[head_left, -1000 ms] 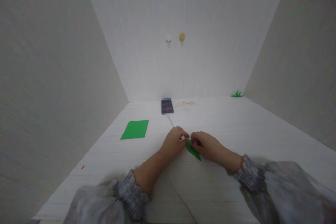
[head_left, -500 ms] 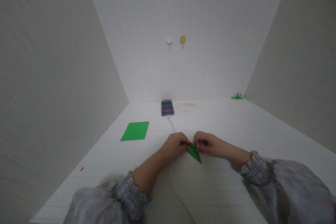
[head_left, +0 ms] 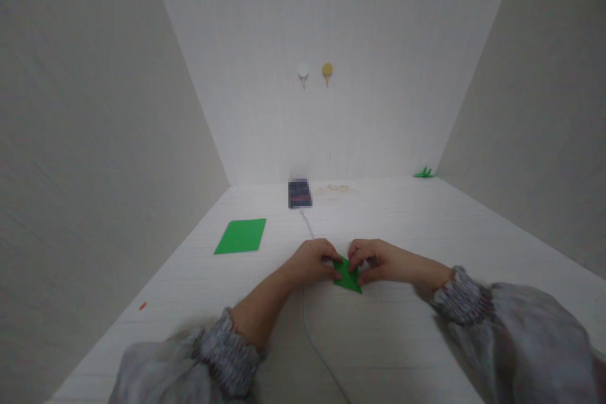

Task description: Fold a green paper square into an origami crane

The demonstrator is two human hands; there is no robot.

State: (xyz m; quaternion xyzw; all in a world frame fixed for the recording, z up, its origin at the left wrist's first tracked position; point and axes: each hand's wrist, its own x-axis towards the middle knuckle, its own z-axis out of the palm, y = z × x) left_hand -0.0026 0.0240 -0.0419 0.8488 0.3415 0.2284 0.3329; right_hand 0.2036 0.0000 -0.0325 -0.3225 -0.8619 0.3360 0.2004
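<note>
The fingers [head_left: 326,252] of the left hand [head_left: 310,262] are curled down and pinch the upper left edge of a folded green paper [head_left: 348,279]. The fingers [head_left: 358,255] of the right hand [head_left: 381,262] are bent in the same way and grip its upper right edge. Both hands are closed on the piece, with their tips almost meeting above it.

The paper lies flat on the white table [head_left: 426,233], between the two hands and just in front of the person. Its long axis runs from 11 o'clock to 5 o'clock. The narrow tip sticks out below the hands and points toward 5 o'clock; the broader end is hidden under the fingertips.

A flat green sheet [head_left: 240,236] lies well apart at 10 o'clock from the hands. At 11 o'clock, near the back wall, stands a small dark device [head_left: 300,194], blurred. A thin white cable [head_left: 313,344] runs from it toward 6 o'clock and passes under the left hand. In the far corner at 2 o'clock sits a small green paper figure [head_left: 424,172]. On the back wall at 12 o'clock hang a white hook [head_left: 303,71] and a yellow hook [head_left: 327,70], side by side. A tiny red speck [head_left: 142,306] lies at 8 o'clock by the table's left edge.
</note>
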